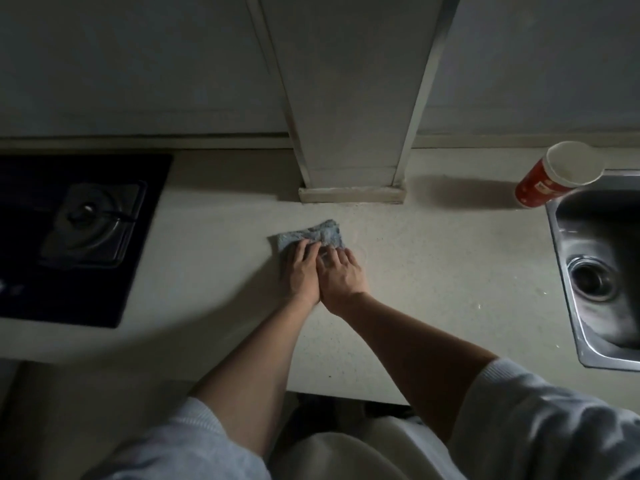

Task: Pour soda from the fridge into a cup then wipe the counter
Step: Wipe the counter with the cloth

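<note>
A folded blue-grey cloth (317, 233) lies flat on the pale counter (433, 271), just in front of a square wall pillar. My left hand (300, 271) and my right hand (341, 275) rest side by side with their fingers pressed down on the cloth's near edge. A red paper cup with a white rim (550, 178) stands at the back right of the counter, beside the sink's corner. Its inside looks white; I cannot tell whether it holds soda. No soda bottle is in view.
A black gas hob (79, 233) is set into the counter at the left. A steel sink (606, 271) with a round drain sits at the right. The wall pillar (349, 168) juts onto the counter behind the cloth. The counter's front edge runs along the bottom.
</note>
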Demonstrator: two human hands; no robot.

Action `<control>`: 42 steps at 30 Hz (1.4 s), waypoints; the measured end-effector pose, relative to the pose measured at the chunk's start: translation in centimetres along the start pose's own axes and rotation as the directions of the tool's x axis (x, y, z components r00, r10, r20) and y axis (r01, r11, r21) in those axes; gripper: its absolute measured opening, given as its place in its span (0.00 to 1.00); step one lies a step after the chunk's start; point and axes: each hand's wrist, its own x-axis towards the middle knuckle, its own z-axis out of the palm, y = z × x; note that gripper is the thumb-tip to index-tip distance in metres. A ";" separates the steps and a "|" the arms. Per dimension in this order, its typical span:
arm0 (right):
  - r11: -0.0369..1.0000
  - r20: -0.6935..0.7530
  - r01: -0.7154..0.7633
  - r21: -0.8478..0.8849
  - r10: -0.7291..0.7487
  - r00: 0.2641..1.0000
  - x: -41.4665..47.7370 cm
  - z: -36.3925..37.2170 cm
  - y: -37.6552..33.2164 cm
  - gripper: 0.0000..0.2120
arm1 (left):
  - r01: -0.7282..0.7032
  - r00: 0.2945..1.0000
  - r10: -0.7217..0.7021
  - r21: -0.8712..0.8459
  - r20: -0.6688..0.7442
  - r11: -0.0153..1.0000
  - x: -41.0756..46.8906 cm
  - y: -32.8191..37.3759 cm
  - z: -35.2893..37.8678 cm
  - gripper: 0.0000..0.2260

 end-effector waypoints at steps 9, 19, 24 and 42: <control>0.994 0.002 -0.090 0.066 0.090 0.996 -7.6 3.2 -3.4 0.30 | -0.099 0.995 0.099 0.019 0.028 0.995 -7.0 -3.4 2.2 0.20; 0.980 0.035 -0.192 0.059 0.190 0.981 -14.6 5.8 -8.5 0.34 | -0.235 0.971 0.230 0.100 0.061 0.967 -14.5 -7.1 2.1 0.22; 0.978 0.039 -0.200 0.067 0.197 0.980 -16.1 6.6 -9.0 0.33 | -0.226 0.971 0.218 0.094 0.096 0.969 -16.0 -7.4 2.1 0.21; 0.996 0.069 -0.080 0.034 0.078 0.995 -20.2 5.8 0.1 0.39 | -0.172 0.982 0.151 0.223 0.111 0.959 -19.2 0.5 5.6 0.30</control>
